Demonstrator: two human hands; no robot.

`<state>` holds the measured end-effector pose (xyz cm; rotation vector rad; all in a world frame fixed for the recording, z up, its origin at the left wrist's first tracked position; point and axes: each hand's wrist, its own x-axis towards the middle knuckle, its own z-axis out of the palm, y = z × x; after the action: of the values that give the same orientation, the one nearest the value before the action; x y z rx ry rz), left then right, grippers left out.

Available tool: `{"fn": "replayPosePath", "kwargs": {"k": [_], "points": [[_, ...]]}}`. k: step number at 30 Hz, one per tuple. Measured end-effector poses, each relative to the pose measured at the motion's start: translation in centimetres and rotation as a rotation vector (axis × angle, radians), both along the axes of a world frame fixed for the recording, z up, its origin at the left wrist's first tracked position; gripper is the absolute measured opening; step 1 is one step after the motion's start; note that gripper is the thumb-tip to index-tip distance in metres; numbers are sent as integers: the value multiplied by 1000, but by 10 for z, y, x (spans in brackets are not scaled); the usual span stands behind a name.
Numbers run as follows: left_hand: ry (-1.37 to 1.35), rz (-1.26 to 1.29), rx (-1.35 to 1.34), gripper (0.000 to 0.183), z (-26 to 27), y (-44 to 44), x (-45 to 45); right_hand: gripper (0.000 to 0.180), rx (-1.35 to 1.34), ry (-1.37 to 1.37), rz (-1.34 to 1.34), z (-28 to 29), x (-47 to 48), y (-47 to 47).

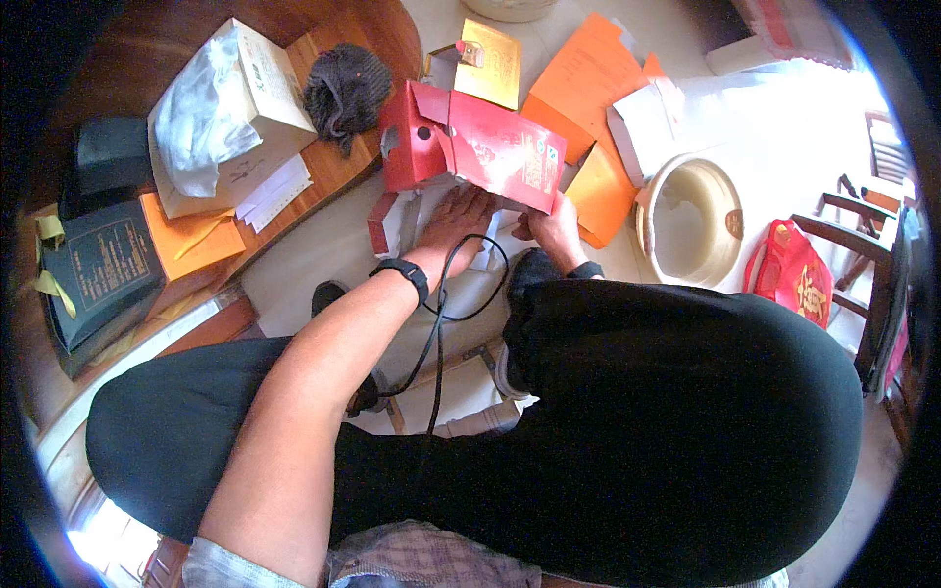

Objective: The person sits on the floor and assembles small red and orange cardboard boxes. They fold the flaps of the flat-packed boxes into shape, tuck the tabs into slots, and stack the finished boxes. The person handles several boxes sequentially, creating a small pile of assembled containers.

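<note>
A red cardboard box [507, 147] with gold print and torn, opened flaps lies across the space before my knees. My left hand [459, 220] reaches to its near side, palm down, the fingertips partly hidden under the box's lower edge; whether it grips anything there cannot be seen. My right hand [553, 228] holds the box's near right corner, with the thumb below the edge. A black cable [439, 316] loops beside my left wrist. Behind the red box lies a gold box [489, 62], and to its right are flattened orange cardboard pieces [588, 81].
A cream plastic bucket [689, 220] stands at the right, near a red bag [792, 275] and a wooden chair [845, 239]. On the wooden furniture at left are a carton [276, 88] with plastic film, a dark knitted cloth [345, 92], papers [276, 195] and a black box [110, 272].
</note>
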<state>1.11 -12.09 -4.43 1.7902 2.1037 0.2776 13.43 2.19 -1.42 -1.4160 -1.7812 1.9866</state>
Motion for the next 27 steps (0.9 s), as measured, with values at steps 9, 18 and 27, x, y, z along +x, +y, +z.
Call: {"fn": "replayPosePath", "kwargs": {"k": [9, 18, 27], "points": [[64, -37, 26, 47, 28, -24, -2, 26, 353, -99, 72, -40, 9, 12], [206, 99, 104, 28, -1, -40, 3, 19, 98, 104, 127, -31, 12, 28], [-497, 421, -214, 46, 36, -38, 6, 20, 174, 54, 258, -6, 13, 19]]}}
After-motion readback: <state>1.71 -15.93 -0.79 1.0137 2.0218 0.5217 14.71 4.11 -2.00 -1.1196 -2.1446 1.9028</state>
